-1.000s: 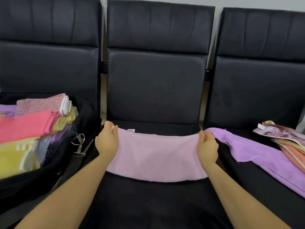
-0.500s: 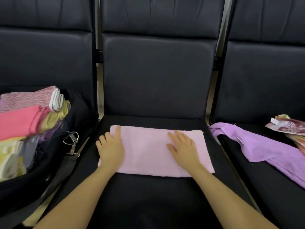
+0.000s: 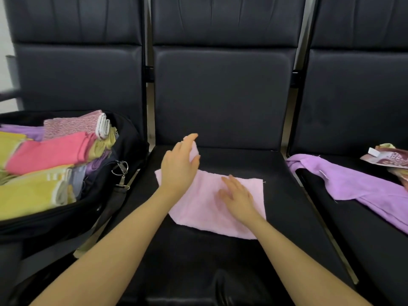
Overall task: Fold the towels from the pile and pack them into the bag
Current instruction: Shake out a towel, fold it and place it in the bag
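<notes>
Lifting its left corner, the left hand [image 3: 178, 166] pinches the soft, light pink towel [image 3: 220, 206]; the right hand [image 3: 237, 198] presses flat, fingers straight.

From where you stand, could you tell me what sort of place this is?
Probably a waiting area or office lobby: a row of linked black padded leatherette chairs with gaps between the backrests, against a plain pale wall. The black fabric bag of folded towels sits on one seat.

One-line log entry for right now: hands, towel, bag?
left hand: lifting pink towel corner | right hand: flat on towel | bag: open, folded towels inside | purple towel: waiting
</notes>
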Demonstrator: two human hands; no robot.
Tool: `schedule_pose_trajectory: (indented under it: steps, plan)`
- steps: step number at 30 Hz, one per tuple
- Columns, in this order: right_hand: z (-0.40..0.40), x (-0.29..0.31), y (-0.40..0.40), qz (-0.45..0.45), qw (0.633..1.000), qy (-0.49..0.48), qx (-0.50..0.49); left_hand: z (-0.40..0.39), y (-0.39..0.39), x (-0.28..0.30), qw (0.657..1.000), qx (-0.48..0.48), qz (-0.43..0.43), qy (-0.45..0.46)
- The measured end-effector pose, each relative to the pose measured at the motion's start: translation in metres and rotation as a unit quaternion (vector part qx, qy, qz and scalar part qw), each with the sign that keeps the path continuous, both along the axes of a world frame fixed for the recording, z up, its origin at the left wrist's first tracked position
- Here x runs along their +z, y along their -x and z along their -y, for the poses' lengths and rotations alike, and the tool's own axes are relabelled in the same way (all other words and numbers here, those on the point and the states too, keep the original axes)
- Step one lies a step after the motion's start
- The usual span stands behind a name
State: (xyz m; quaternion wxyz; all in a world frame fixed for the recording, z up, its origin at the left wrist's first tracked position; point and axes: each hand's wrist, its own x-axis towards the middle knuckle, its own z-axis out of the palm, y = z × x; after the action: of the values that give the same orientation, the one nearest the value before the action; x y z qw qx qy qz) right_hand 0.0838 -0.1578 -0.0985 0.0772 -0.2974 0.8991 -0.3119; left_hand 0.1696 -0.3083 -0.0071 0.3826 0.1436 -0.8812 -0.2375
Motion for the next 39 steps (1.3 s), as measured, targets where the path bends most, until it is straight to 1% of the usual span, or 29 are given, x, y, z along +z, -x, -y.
schedule_pose_trajectory:
  steps: [1, 3, 4, 5, 7, 8, 9, 10, 11, 13, 15, 17, 19, 20, 22, 25, 27, 28, 31, 34, 37, 39]
  plan:
    - [-0.008, 0.006, 0.000, -0.002, 0.999, 0.041, -0.033, -0.013, 0.003, -0.001, 1.000, -0.013, 0.001, 0.004]
    - [-0.030, 0.017, 0.000, 0.001, 0.991, 0.085, -0.102, -0.040, 0.012, -0.006, 0.999, -0.046, 0.009, -0.016]
    - [-0.042, 0.021, 0.000, 0.005, 0.986, 0.103, -0.128, -0.053, 0.018, -0.009, 0.997, -0.069, 0.024, -0.039]
    - [-0.054, 0.023, 0.000, 0.006, 0.981, 0.122, -0.150, -0.065, 0.024, -0.012, 0.990, -0.104, 0.063, -0.068]
    - [-0.072, 0.027, 0.000, -0.003, 0.973, 0.145, -0.177, -0.085, 0.033, -0.020, 0.956, -0.208, 0.172, -0.114]
    - [-0.078, 0.028, -0.001, -0.011, 0.973, 0.142, -0.180, -0.088, 0.036, -0.023, 0.939, -0.248, 0.204, -0.127]
    - [-0.081, 0.028, -0.002, -0.019, 0.976, 0.132, -0.174, -0.088, 0.034, -0.025, 0.930, -0.266, 0.210, -0.144]
    - [-0.083, 0.027, -0.005, -0.028, 0.979, 0.122, -0.162, -0.083, 0.030, -0.029, 0.929, -0.268, 0.197, -0.160]
    - [-0.084, 0.026, -0.008, -0.038, 0.982, 0.115, -0.144, -0.076, 0.025, -0.035, 0.937, -0.252, 0.181, -0.159]
    - [-0.082, 0.024, -0.017, -0.063, 0.988, 0.114, -0.083, -0.060, 0.009, -0.049, 0.962, -0.176, 0.191, -0.084]
    - [-0.080, 0.020, -0.026, -0.081, 0.992, 0.094, 0.021, -0.045, -0.010, -0.066, 0.967, -0.120, 0.223, -0.013]
    - [-0.079, 0.017, -0.029, -0.114, 0.986, -0.014, 0.117, -0.035, -0.027, -0.080, 0.957, -0.120, 0.263, 0.023]
    - [-0.079, 0.011, -0.028, -0.157, 0.968, -0.112, 0.158, -0.027, -0.038, -0.090, 0.938, -0.145, 0.311, 0.041]
    - [-0.080, 0.009, -0.028, -0.168, 0.964, -0.131, 0.159, -0.025, -0.042, -0.092, 0.927, -0.160, 0.336, 0.050]
    - [-0.082, 0.006, -0.027, -0.177, 0.962, -0.134, 0.156, -0.025, -0.047, -0.094, 0.906, -0.178, 0.380, 0.053]
    - [-0.084, 0.008, -0.027, -0.193, 0.956, -0.155, 0.159, -0.025, -0.048, -0.090, 0.891, -0.186, 0.411, 0.044]
    - [-0.083, 0.013, -0.026, -0.214, 0.953, -0.162, 0.143, -0.025, -0.048, -0.086, 0.896, -0.184, 0.402, 0.042]
    - [-0.081, 0.016, -0.025, -0.209, 0.957, -0.153, 0.128, -0.026, -0.049, -0.084, 0.903, -0.182, 0.387, 0.036]
    - [-0.078, 0.021, -0.022, -0.112, 0.987, -0.097, 0.067, -0.027, -0.049, -0.079, 0.924, -0.174, 0.342, 0.012]
    - [-0.076, 0.031, -0.016, -0.058, 0.993, -0.090, 0.049, -0.026, -0.048, -0.081, 0.936, -0.163, 0.313, 0.006]
    - [-0.076, 0.042, -0.009, -0.014, 0.996, -0.077, 0.043, -0.024, -0.042, -0.082, 0.959, -0.128, 0.247, -0.060]
    - [-0.079, 0.042, -0.005, 0.006, 0.997, -0.062, 0.036, -0.024, -0.035, -0.078, 0.963, -0.112, 0.220, -0.103]
